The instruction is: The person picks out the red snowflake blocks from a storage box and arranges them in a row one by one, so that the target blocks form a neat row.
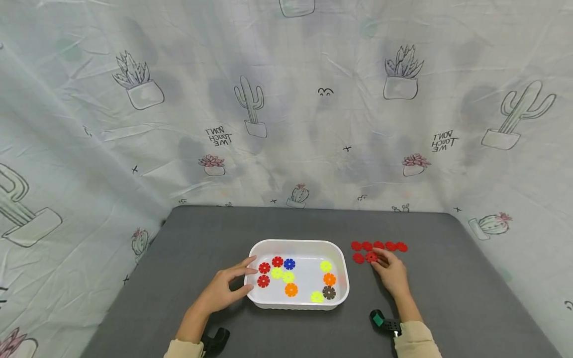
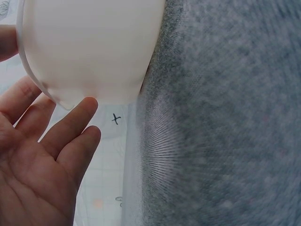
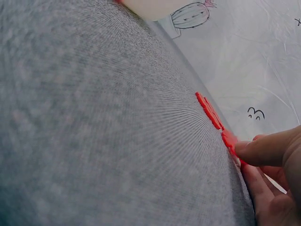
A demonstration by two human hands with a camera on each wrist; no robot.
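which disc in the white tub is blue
The blue disc is the one just right of the farthest red disc in the white tub; the others there are red, yellow-green, orange or dark.

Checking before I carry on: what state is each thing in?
White plastic tub: upright, open, partly filled.
Notched discs in tub: spread out, colors mixed.
Back row red discs: five, lying flat.
Left front red disc: flat, ungripped.
Right front red disc: pinched.
Left hand: fingers spread, touching tub.
Right hand: pinching that disc.
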